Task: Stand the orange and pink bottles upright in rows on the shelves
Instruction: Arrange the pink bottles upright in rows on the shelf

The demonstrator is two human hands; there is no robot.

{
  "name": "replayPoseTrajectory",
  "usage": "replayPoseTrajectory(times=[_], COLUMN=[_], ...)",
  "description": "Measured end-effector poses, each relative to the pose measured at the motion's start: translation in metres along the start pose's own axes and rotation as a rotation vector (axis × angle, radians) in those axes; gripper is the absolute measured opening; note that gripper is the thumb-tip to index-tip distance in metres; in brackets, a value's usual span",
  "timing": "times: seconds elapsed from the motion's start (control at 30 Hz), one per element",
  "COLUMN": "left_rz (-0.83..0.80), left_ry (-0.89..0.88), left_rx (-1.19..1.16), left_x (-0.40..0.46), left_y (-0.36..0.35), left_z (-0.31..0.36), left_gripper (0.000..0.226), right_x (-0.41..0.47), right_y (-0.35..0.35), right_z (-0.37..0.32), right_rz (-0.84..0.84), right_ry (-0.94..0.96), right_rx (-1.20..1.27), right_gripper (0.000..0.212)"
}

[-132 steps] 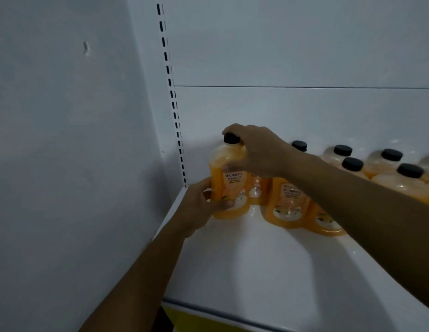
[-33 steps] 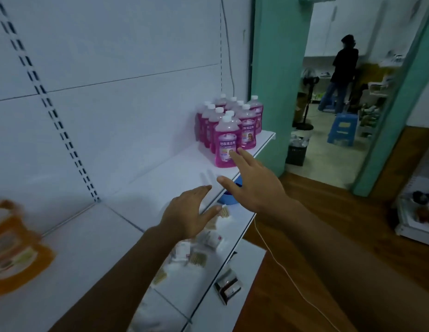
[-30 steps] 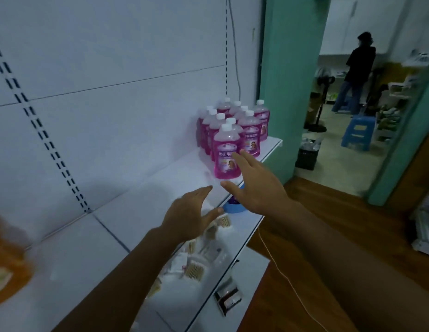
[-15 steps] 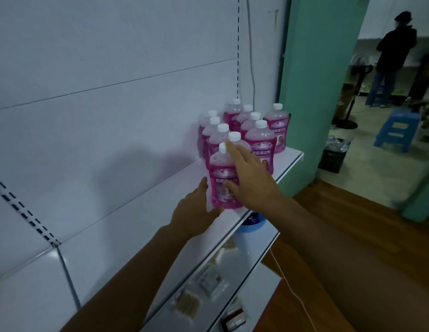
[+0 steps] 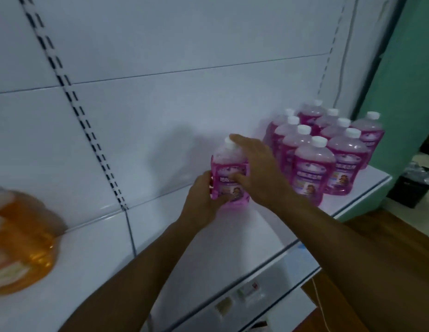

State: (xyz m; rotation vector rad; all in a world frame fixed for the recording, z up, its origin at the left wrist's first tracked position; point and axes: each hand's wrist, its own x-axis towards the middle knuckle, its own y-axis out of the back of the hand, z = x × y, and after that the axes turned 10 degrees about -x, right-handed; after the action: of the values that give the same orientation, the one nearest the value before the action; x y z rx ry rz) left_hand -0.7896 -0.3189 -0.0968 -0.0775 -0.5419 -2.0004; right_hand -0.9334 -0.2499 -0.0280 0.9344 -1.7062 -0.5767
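One pink bottle [image 5: 229,171] with a white cap stands upright on the white shelf [image 5: 175,255], a little left of the others. My left hand [image 5: 203,200] grips its lower left side. My right hand [image 5: 261,171] holds it from the right, with the thumb across the label and a fingertip at the cap. Several more pink bottles [image 5: 314,168] stand upright in rows at the shelf's right end. At the far left edge are blurred orange bottles [image 5: 19,245].
The white back panel has slotted uprights [image 5: 93,144]. A lower shelf [image 5: 268,283] with small packets juts out below the front edge. A teal wall [image 5: 405,80] and a black bin [image 5: 410,188] on the floor lie to the right.
Both hands reached the pink group, took hold of the front bottle and moved it left, away from the others. The view swung from the orange bottles to the pink ones.
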Motion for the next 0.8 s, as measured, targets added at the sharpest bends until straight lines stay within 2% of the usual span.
replayPoseTrajectory(times=[0.1, 0.27, 0.5, 0.63, 0.73, 0.8], left_rz=[0.197, 0.464, 0.532, 0.57, 0.658, 0.633], left_ry=[-0.001, 0.123, 0.136, 0.161, 0.163, 0.171], left_rx=[0.029, -0.002, 0.078, 0.162, 0.261, 0.326], left_x=[-0.005, -0.011, -0.008, -0.01, -0.019, -0.025], left_y=[0.051, 0.103, 0.105, 0.098, 0.088, 0.08], left_z=[-0.014, -0.039, -0.062, -0.055, -0.043, -0.033], left_gripper=[0.051, 0.054, 0.044, 0.047, 0.052, 0.047], right_x=[0.027, 0.058, 0.075, 0.074, 0.066, 0.057], right_y=[-0.035, -0.091, -0.112, -0.107, -0.1, -0.09], right_z=[-0.042, -0.083, -0.082, -0.078, -0.075, -0.067], right_rz=[-0.032, -0.062, -0.142, -0.194, -0.243, -0.233], right_ry=[0.109, 0.27, 0.311, 0.3, 0.319, 0.329], right_rx=[0.094, 0.126, 0.177, 0.217, 0.177, 0.138], right_gripper=[0.07, 0.071, 0.071, 0.071, 0.077, 0.083])
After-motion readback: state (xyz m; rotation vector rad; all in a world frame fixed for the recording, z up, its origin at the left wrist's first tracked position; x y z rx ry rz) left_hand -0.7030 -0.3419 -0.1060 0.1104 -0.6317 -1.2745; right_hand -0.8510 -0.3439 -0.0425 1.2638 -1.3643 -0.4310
